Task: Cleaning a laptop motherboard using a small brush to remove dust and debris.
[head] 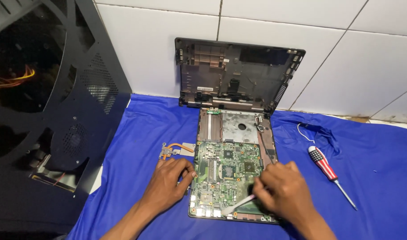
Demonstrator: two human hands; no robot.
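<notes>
A green laptop motherboard (225,171) lies on a blue cloth (137,129), partly over an opened laptop base (237,124). My left hand (170,182) rests palm down at the board's left edge, fingers touching it. My right hand (281,186) is closed on a thin white brush-like tool (237,206) whose tip touches the lower part of the board. A copper heat pipe with metal plate (177,150) lies just beyond my left hand.
A black laptop bottom cover (237,73) leans upright against the white tiled wall. A red, white and blue handled screwdriver (330,173) lies right of my right hand. A black computer case panel (61,102) stands at the left. A loose wire (303,131) lies on the cloth.
</notes>
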